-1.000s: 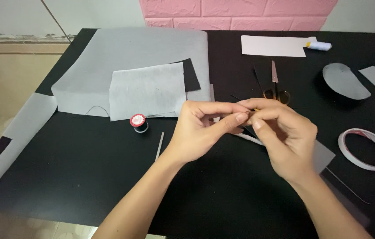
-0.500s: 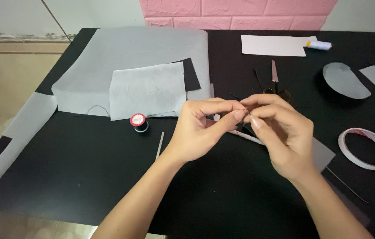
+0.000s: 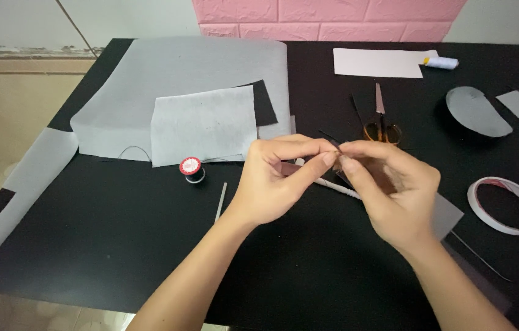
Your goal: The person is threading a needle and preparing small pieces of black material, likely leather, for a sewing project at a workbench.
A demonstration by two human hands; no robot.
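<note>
My hands met over the middle of the black table point(image 3: 118, 245), the left hand point(image 3: 271, 184) and the right hand point(image 3: 394, 196) fingertip to fingertip, and that was the change from a second before: then my fingers had been bunched and overlapping, and now they had drawn a little apart and straightened, so that only the tips of thumb and forefinger on each side pinched together. Both hands were closed to a fine pinch, and between them I had a thin dark strand point(image 3: 333, 142) whose short end stuck up to the left above my fingers; I could not tell whether a needle was in there as well, it was too small to see. I judged the fine fiddling had reached the point where the strand was caught and held taut, not loose. A thin white stick point(image 3: 339, 187) ran slantwise under my fingers, lying on the table or just above it. The small spool with the red top point(image 3: 190, 167) stood well to the left, untouched, beside a pale sheet point(image 3: 204, 125) resting on a bigger grey sheet point(image 3: 179, 73). The scissors point(image 3: 381, 122) lay just beyond my hands, and the ring of tape point(image 3: 506, 205) lay off to the right, neither moved.
</note>
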